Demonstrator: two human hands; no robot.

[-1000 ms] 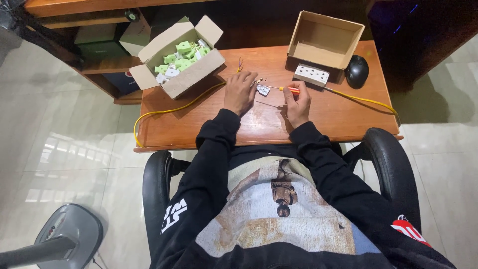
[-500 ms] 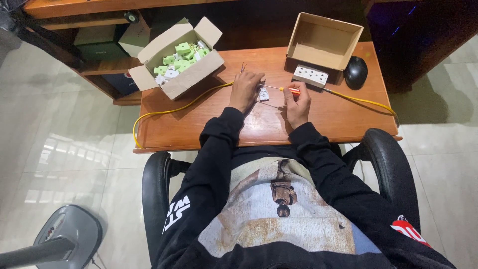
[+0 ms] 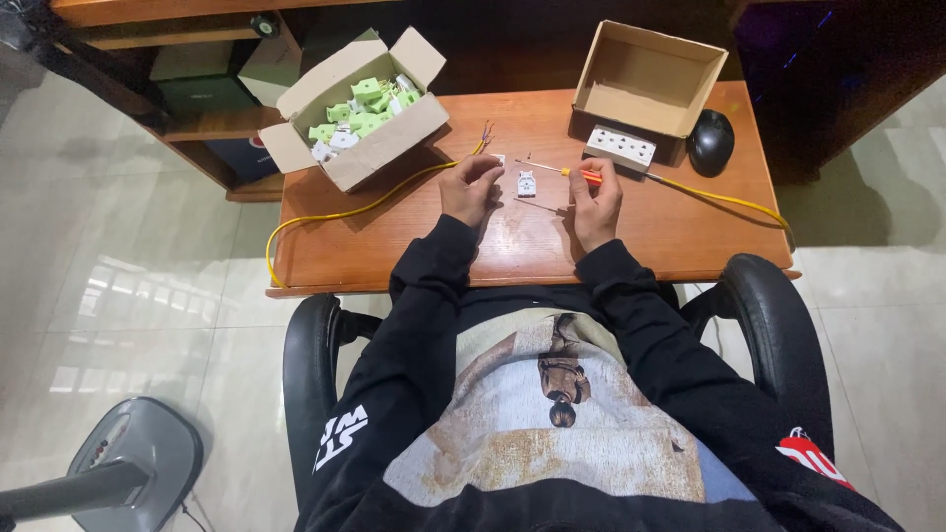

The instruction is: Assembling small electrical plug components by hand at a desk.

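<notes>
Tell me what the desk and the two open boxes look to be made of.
Desk: looks like wood or wood veneer, glossy reddish-brown with reflections. Left box and right box: plain brown cardboard, matte, with folded flaps.

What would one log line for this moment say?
left hand: holds small white part | right hand: holds orange screwdriver | white plug: on desk between hands

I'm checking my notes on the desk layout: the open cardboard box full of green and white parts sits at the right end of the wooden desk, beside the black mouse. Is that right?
Not quite. In the head view the open cardboard box of green and white parts sits at the left end of the wooden desk. The box beside the black mouse is the empty open cardboard box.
</notes>
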